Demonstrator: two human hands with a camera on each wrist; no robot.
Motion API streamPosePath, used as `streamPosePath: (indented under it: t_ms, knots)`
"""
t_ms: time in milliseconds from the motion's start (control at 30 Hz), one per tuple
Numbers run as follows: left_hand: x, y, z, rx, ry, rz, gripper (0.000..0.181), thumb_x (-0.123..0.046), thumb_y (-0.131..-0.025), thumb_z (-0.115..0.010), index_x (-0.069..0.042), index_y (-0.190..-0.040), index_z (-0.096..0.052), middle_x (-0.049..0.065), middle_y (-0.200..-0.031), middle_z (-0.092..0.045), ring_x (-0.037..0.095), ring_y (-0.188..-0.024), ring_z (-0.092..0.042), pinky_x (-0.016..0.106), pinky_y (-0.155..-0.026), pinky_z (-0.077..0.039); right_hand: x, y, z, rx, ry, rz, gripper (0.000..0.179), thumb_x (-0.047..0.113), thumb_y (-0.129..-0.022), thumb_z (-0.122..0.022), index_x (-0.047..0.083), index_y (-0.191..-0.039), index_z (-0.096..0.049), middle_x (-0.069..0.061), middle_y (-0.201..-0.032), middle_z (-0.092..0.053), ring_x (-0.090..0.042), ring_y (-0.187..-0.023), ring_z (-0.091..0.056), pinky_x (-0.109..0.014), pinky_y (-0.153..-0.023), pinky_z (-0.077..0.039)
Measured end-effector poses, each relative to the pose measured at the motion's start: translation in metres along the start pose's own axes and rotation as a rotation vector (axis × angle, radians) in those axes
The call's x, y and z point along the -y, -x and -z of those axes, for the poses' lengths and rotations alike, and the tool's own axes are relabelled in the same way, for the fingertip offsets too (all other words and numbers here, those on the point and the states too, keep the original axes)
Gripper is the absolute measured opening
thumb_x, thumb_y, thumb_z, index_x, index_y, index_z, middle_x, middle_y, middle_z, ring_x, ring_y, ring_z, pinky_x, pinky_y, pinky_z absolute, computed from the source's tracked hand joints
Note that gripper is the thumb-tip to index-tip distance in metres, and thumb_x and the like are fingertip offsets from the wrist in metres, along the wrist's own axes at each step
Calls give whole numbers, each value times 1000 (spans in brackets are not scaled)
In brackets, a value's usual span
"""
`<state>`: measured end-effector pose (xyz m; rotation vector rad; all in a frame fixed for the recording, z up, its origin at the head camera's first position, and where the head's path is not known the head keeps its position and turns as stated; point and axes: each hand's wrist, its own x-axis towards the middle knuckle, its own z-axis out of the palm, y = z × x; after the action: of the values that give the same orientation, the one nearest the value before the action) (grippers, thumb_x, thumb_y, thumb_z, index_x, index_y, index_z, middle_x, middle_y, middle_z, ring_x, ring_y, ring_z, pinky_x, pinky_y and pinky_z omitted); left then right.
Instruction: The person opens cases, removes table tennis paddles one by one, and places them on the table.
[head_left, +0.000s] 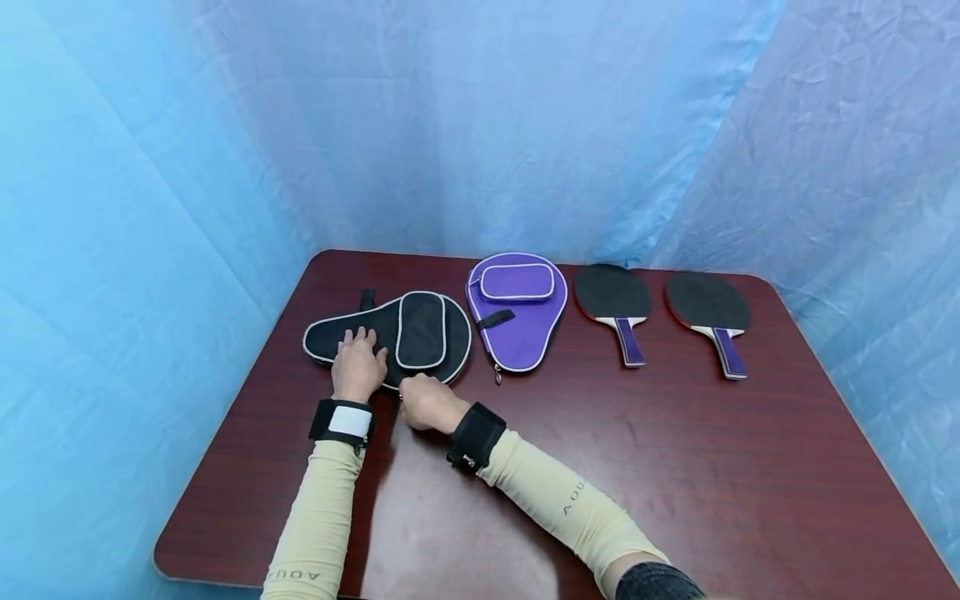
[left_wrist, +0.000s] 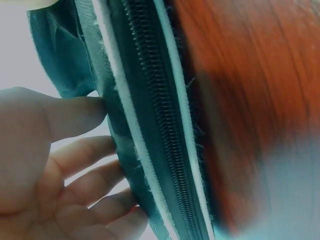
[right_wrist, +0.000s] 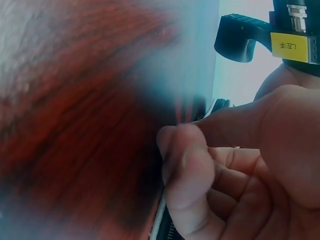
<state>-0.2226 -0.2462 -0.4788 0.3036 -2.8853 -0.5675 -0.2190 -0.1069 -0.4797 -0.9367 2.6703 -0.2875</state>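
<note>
A black racket case (head_left: 360, 325) with white piping lies at the left of the table, its narrow end to the left. My left hand (head_left: 358, 367) rests on it with fingers extended, thumb near the raised pocket (head_left: 422, 329). The left wrist view shows the thumb and fingertips against the case's side, beside the closed teeth of a zipper (left_wrist: 160, 110). At the near edge, my right hand (head_left: 432, 402) has its fingers curled, pinching the zipper pull, which thumb and index finger mostly hide. In the right wrist view those fingertips (right_wrist: 187, 155) meet close beside the zipper.
Right of the black case lies a purple racket case (head_left: 517, 333) with its zipper pull hanging toward me. Farther right are two table tennis rackets (head_left: 613, 292) with black faces and purple handles, one the right racket (head_left: 708, 302). Blue cloth (head_left: 480, 125) hangs behind the table (head_left: 637, 467).
</note>
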Motion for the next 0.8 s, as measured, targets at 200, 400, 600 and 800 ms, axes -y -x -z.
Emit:
streamPosePath:
  t_ms: [200,400,600,800]
  knots:
    - [-1,0,1,-1,28,16,46,-14,-98,-58,9,-137,-53,31,-146,-44,46,-142,-33,54,-117,-27,-5,0,1,-13,52,57,23,18,-93,-64,16,-70,-63,-3,-80,-69,-19,-75,-68,-35,-62,-55]
    - [-1,3,4,-19,54,21,46,-14,-99,-57,10,-137,-52,31,-146,-45,47,-140,-35,56,-113,-33,-16,1,3,-13,93,186,21,18,-94,-63,17,-73,-64,1,-75,-67,-17,-77,-69,-32,-66,-55]
    - [-1,7,10,-48,57,18,42,-11,-98,-56,11,-134,-54,32,-143,-47,47,-138,-39,56,-111,-36,-33,-5,11,8,118,259,16,14,-90,-65,16,-74,-64,7,-68,-61,-15,-72,-63,-27,-65,-50]
    - [-1,9,11,-23,46,8,43,-13,-99,-57,10,-136,-53,31,-145,-46,44,-138,-40,55,-111,-37,-53,-15,26,-38,42,-15,18,9,-84,-66,12,-66,-63,-2,-65,-66,-17,-60,-65,-27,-56,-52]
